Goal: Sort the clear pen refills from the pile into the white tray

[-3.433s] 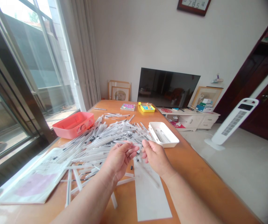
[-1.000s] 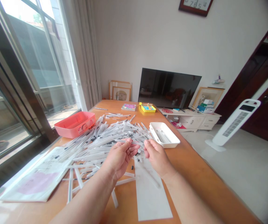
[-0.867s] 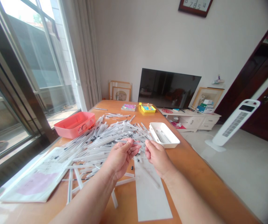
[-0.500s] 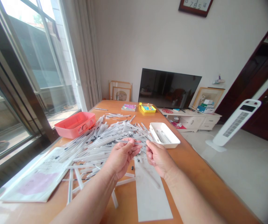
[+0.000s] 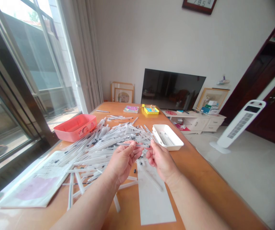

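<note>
A translucent pen [image 5: 139, 145] with a dark end lies level between my hands, above the pile. My left hand [image 5: 125, 159] grips its barrel between thumb and fingers. At the pen's right end, my right hand [image 5: 161, 159] is closed in a pinch; whether a small part sits in those fingertips is hidden. Around and beyond my hands spreads a heap of clear pen barrels [image 5: 99, 143], some with black ends. Below my right hand, more pen parts lie on a white paper strip [image 5: 155, 204], with a small black cap [image 5: 135, 171] beside it.
A red basket [image 5: 74, 129] stands left of the heap. A white tray [image 5: 179, 143] holding several pens is at the right, near the table edge. A booklet [image 5: 32, 185] lies front left. Farther back are a small book [image 5: 131, 109] and a yellow box [image 5: 151, 111].
My right hand has shifted slightly left, and its fingertips meet the pen's end closely. The dark end of the pen shows more clearly. My left hand keeps its hold.
</note>
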The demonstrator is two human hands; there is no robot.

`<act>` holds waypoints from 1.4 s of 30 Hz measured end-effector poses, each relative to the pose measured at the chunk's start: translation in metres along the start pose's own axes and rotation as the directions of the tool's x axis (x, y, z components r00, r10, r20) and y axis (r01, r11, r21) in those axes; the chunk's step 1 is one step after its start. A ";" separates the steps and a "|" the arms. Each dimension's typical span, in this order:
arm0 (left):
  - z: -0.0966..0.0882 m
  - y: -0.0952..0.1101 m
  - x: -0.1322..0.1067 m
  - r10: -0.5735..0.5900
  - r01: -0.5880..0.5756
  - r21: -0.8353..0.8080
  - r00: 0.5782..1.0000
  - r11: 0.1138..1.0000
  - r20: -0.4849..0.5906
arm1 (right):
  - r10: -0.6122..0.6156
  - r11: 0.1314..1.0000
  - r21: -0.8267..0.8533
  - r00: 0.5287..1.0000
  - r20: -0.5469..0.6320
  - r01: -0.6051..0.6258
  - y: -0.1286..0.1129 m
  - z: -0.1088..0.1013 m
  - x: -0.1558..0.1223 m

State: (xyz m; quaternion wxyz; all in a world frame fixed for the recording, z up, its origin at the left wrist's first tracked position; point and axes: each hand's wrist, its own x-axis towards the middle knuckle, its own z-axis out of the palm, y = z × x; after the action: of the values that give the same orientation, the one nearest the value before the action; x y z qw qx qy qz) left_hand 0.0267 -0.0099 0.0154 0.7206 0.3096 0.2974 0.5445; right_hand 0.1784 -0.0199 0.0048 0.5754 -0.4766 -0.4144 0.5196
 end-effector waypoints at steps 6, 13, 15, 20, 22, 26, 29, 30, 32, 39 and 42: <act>-0.005 0.005 0.000 0.038 -0.036 0.023 0.996 0.999 -0.083 | -0.109 0.962 -0.258 0.993 -0.047 0.094 0.006 -0.011 0.008; -0.013 0.006 0.006 0.035 -0.034 0.010 0.977 0.999 -0.210 | -0.144 0.530 -0.826 0.980 0.138 0.194 0.017 -0.020 0.010; -0.013 0.005 0.006 0.001 0.000 0.003 0.977 1.000 -0.213 | -0.123 0.391 -0.898 0.979 0.164 0.200 0.016 -0.017 0.006; -0.011 0.007 0.005 -0.039 0.054 0.049 0.960 0.997 -0.276 | -0.077 0.233 -0.958 0.985 0.153 0.167 0.013 -0.012 0.000; -0.010 0.008 0.003 -0.043 0.068 0.075 0.954 0.995 -0.297 | -0.081 0.176 -0.970 0.985 0.154 0.166 0.012 -0.012 -0.001; -0.009 0.008 0.002 -0.051 0.076 0.086 0.964 0.993 -0.261 | -0.073 0.091 -0.984 0.987 0.147 0.153 0.010 -0.009 -0.002; -0.010 0.008 0.003 -0.056 0.076 0.083 0.973 0.994 -0.222 | -0.063 0.052 -0.989 0.989 0.132 0.135 0.010 -0.007 -0.003; -0.011 0.008 0.003 -0.057 0.076 0.082 0.974 0.994 -0.218 | -0.065 0.044 -0.990 0.989 0.129 0.132 0.010 -0.006 -0.004; -0.012 0.007 0.004 -0.061 0.080 0.082 0.975 0.993 -0.214 | -0.075 0.041 -0.991 0.989 0.124 0.127 0.010 -0.007 -0.004; -0.013 0.007 0.002 -0.094 0.118 0.165 0.984 0.979 -0.150 | -0.105 0.441 -0.887 0.990 0.098 0.135 0.002 -0.022 -0.002; -0.011 0.008 -0.001 -0.129 0.153 0.252 0.985 0.955 -0.111 | -0.079 0.732 -0.672 0.993 0.085 0.116 -0.005 -0.025 0.001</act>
State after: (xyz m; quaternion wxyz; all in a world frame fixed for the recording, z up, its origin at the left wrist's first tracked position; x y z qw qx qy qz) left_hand 0.0130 -0.0080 0.0146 0.6961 0.3536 0.4209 0.4618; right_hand 0.2042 -0.0217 0.0040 0.3791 -0.6170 -0.6134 0.3152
